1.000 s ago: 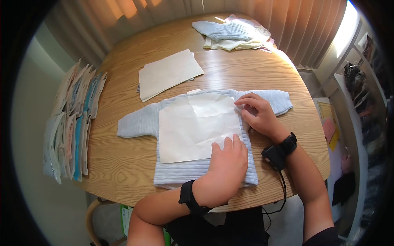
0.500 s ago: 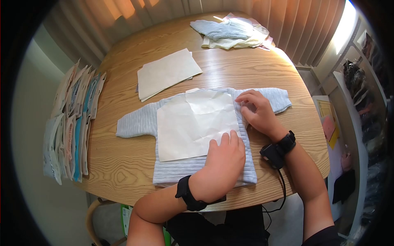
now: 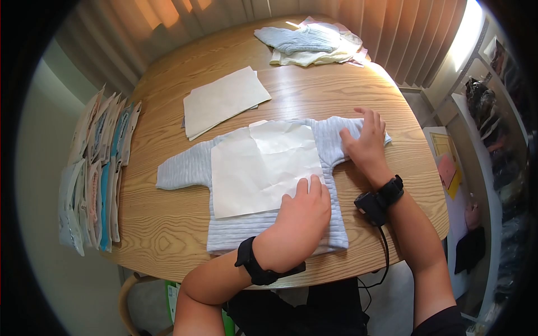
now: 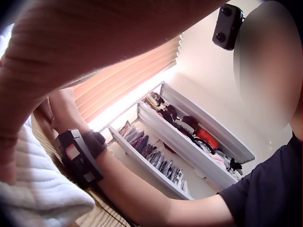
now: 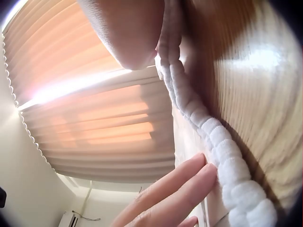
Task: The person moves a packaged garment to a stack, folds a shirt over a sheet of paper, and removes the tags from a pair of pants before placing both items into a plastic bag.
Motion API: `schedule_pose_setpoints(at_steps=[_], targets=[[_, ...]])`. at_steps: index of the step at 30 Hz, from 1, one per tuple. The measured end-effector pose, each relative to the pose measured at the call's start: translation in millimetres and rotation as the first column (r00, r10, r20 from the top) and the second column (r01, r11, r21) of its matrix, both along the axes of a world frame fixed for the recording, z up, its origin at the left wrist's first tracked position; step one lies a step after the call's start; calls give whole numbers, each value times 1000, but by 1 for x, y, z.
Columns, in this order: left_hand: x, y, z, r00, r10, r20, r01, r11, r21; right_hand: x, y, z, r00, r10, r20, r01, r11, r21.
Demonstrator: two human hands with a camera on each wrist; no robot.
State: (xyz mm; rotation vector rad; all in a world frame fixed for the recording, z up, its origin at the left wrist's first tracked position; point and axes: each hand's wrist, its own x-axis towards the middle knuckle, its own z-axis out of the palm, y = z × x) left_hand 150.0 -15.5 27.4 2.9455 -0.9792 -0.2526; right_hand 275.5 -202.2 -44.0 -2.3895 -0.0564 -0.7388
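Note:
A pale blue ribbed garment (image 3: 185,168) lies spread with its sleeves out, and a creased cream paper sheet (image 3: 258,179) covers most of its body. At the sheet's lower right edge, my left hand (image 3: 300,221) rests with relaxed fingers on paper and cloth. My right hand (image 3: 367,145) is over the right sleeve (image 3: 330,137), thumb and fingers apart and bent, holding nothing; contact with the sleeve cannot be told. In the right wrist view, fingers of the left hand (image 5: 175,194) touch beside the white padded edge (image 5: 227,165) of the garment.
A stack of cream sheets (image 3: 224,101) lies behind the garment on the wooden table (image 3: 151,224). Folded clothes (image 3: 308,42) are at the far edge. Packaged items (image 3: 101,173) stand along the left. Shelves (image 3: 476,168) are to the right; a cable (image 3: 386,252) hangs from the right wrist device.
My right hand has moved right and away from the sheet's upper right corner, over the sleeve. My left hand stays at the sheet's lower right edge. The whole head view has shifted slightly.

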Motion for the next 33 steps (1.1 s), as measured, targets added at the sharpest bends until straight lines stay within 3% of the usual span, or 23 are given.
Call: schedule_pose_setpoints(at_steps=[9,11,18,20,21,23,26,30,32,33], targets=[[4,2,-3,1000,-7,-4,7,999,-38,-2,5,7,990,120,73,-135,956,259],[5,2,-3,1000,-7,-14,7,999,-43,0,6,5,978,192,86,-210,890,405],[5,3,0,1000,-7,-30,5,999,-52,-5,14,9,955,294,45,-259,746,614],[4,3,0,999,-8,-32,6,999,-46,-3,10,5,913,404,57,-327,642,693],[4,3,0,999,-10,-31,9,999,-51,-5,11,6,913,404,57,-327,642,693],[4,3,0,1000,-13,-28,11,998,-56,-7,12,9,854,514,83,-299,355,886],[5,3,0,999,-8,-31,7,999,-48,-3,10,3,820,551,154,-351,270,897],[5,3,-1,999,-10,-37,8,999,-48,-4,4,12,760,649,-28,-227,306,925],[5,3,-1,1000,-15,-27,14,999,-48,2,10,0,804,571,165,-399,313,862],[5,3,-1,999,-14,-31,13,999,-44,2,10,-2,804,571,164,-398,312,862]])
